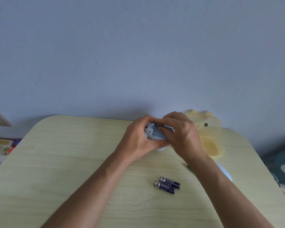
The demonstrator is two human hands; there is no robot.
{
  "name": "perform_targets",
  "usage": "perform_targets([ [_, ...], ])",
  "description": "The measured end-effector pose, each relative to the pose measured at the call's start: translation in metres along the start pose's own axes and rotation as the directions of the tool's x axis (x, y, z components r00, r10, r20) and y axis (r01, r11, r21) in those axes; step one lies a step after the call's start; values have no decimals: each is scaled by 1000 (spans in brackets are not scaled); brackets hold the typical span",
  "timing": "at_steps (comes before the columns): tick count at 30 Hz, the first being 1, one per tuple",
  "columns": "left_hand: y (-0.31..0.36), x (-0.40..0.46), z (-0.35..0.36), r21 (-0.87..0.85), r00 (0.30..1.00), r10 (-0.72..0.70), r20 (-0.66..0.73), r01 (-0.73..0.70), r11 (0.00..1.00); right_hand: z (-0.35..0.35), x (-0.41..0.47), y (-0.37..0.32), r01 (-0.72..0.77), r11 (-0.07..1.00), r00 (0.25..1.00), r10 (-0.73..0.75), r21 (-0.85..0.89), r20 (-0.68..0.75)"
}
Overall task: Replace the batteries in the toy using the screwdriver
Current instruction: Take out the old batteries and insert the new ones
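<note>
Toy (152,132): gripped by left hand (138,139) and right hand (181,134), fingers curled round it. Two batteries (167,185): near, on bench (64,162).

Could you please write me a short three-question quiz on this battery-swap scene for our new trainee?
1. True or false: the two batteries lie side by side on the table, with neither hand on them.
2. Which hand holds the toy from the side of the red spot? A. left hand B. right hand
3. Fill in: the pale yellow case lies on the far side of the ____ hand.

Key: 1 true. 2 A. 3 right.
</note>
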State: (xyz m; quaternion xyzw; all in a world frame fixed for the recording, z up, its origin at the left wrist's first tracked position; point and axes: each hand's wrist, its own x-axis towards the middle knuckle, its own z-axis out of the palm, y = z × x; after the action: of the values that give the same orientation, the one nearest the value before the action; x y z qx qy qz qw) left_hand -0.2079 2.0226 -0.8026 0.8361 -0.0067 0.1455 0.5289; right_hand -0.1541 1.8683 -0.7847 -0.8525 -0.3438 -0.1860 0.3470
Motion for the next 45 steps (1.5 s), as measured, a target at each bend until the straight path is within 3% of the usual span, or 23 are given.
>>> perform_targets([
  [7, -2, 0, 1, 45, 1000, 11, -15, -11, 999, 6, 0, -3, 81, 985, 996, -88, -155, -35],
  [14, -2, -1, 2, 19, 1000, 2, -23, -1, 1000, 5, 0, -3, 41, 982, 998, -48, -184, -33],
  [23, -6, 0, 3, 24, 999, -6, -44, 7, 1000, 8, -3, -5, 33, 936, 999, -42, -350, -18],
  [28, -5, 0, 2, 12, 999, -22, -29, 23, 1000, 1, 0, -6, 7, 962, 996, 17, -272, 86],
  [33, -2, -2, 0, -20, 999, -52, -12, 52, 998, -37, -14, -17, -72, 997, 986, 75, -21, 151],
  [35, -3, -1, 0, 9, 998, -66, -10, 66, 998, -55, -24, -23, -108, 992, 944, 83, 63, 318],
  [38, -5, 0, 2, 12, 997, -78, -12, 78, 997, -73, -40, -25, -182, 979, 820, 103, 87, 563],
  [42, -6, -1, 1, 27, 997, -75, -19, 76, 997, -75, -51, -26, -162, 987, 701, 102, 18, 706],
  [45, -5, -2, 1, 42, 998, -64, -23, 65, 997, -70, -54, -29, -114, 993, 661, 97, -28, 744],
])
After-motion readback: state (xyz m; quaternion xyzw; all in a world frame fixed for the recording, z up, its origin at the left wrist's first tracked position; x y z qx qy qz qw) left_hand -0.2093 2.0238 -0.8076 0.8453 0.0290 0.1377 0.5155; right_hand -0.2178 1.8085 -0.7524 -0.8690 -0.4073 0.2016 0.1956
